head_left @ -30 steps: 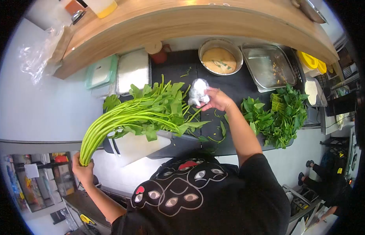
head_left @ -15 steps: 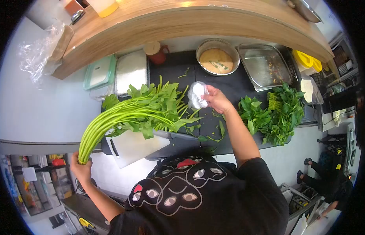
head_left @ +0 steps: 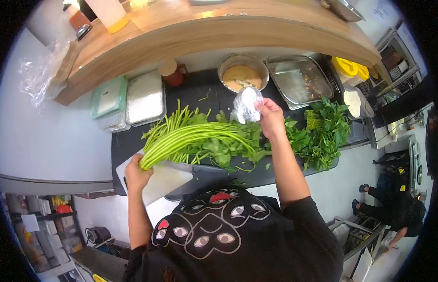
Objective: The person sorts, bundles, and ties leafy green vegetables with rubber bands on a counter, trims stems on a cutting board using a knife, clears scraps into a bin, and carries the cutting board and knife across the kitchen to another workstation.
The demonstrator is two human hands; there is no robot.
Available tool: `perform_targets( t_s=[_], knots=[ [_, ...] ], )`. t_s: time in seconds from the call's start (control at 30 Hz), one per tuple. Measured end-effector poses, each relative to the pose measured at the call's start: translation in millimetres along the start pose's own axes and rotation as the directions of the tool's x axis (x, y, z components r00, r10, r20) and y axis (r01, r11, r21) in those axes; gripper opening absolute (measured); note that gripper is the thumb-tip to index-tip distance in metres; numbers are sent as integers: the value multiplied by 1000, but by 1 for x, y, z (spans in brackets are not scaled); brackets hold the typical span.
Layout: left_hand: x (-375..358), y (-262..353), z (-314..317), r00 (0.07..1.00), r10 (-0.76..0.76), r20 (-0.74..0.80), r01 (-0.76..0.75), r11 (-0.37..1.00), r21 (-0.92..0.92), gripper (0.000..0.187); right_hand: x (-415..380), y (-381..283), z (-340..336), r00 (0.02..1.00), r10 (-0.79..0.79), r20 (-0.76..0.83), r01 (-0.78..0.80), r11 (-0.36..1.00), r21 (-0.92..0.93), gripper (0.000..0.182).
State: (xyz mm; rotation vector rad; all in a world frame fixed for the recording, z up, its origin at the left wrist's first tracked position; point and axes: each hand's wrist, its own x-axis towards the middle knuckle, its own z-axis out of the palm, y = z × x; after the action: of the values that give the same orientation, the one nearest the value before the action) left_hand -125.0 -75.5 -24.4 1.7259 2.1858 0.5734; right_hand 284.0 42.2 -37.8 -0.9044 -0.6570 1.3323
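Here, grips the stem ends of a long-stemmed leafy bunch [head_left: 195,136] in a closed left hand [head_left: 138,174], above a white cutting board [head_left: 168,179] at the near left corner of the black bench [head_left: 196,89], with leaves reaching rightward. Pinches a crumpled, whitish plastic bag [head_left: 247,105] between thumb and fingers of the right hand [head_left: 271,118], nearer than a round pan [head_left: 242,74] by the far edge. Shows leafy greens [head_left: 325,135] toward the near right corner.
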Motion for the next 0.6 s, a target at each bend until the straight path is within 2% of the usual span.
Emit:
perform_targets(
  t_s=[0.07,0.13,0.2,0.23,0.27,0.33,0.37,0.47,0.5,0.6],
  knots=[
    [14,5,31,994,76,78,-80,995,57,55,-12,-11,6,1000,11,-6,-11,1000,-8,9],
    [8,54,31,965,249,85,-263,907,328,72,-24,-14,13,1000,6,11,-6,999,-45,10],
    [18,90,34,917,380,125,-393,913,109,86,-35,-11,21,999,-8,49,14,993,-117,12],
    [21,107,41,893,441,91,-414,883,-220,82,-39,-4,27,994,-51,93,63,989,-130,14],
    [24,123,48,872,489,35,-401,752,-524,79,-49,-8,41,995,-4,102,25,979,-204,15],
    [26,153,56,854,498,151,-84,418,-904,72,-64,-2,59,979,-37,200,91,959,-268,13],
    [27,164,58,849,515,115,-97,366,-926,51,-65,4,61,966,18,258,61,953,-296,21],
    [34,166,62,917,349,193,41,399,-916,31,-76,-6,72,979,59,194,-40,994,-103,28],
    [32,171,63,953,302,19,-71,284,-956,16,-79,-7,71,965,-19,262,47,994,-103,35],
    [26,173,57,951,303,68,-5,234,-972,16,-96,-9,82,871,-175,458,237,968,-82,39]
  ],
)
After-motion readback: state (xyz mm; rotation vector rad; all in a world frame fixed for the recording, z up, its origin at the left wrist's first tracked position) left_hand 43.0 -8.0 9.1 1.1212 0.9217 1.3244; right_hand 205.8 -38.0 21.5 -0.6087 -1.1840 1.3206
